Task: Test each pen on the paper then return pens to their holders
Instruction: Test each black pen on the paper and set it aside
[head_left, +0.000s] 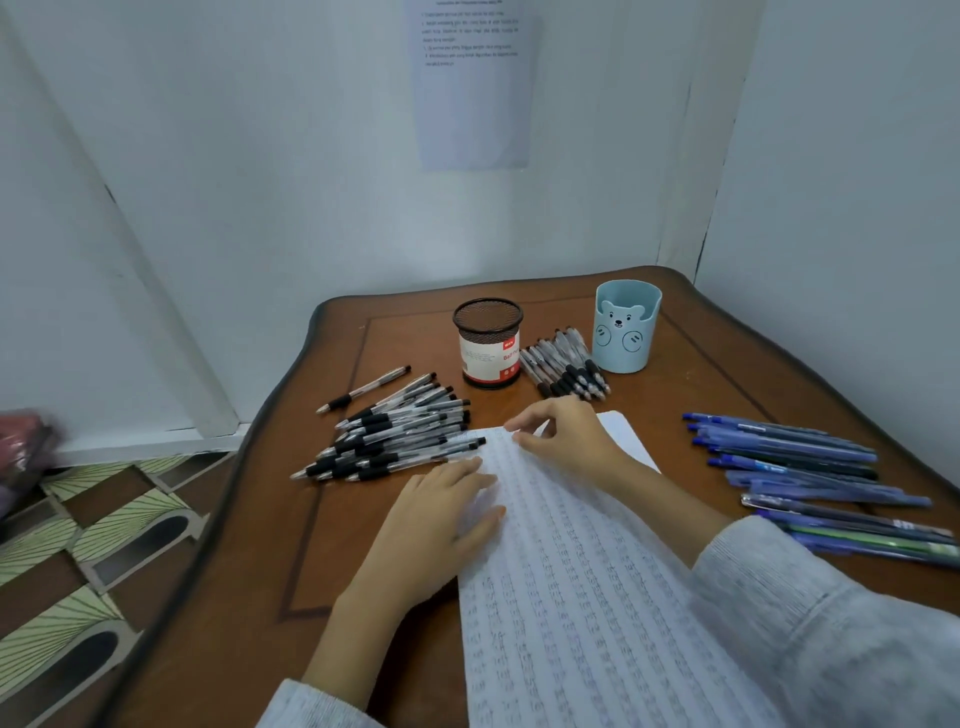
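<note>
Two hands placed on paper (582, 582), its long axis run from bottom edge to frame centre, left hand (441, 519) laid flat, right hand (563, 441) pinched on its upper edge.

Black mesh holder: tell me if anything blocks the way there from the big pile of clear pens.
Nothing visible does. Bare table lies between the pile of clear pens and the black mesh holder, whose mouth is open. The left hand and right hand are on the paper, off that path.
</note>
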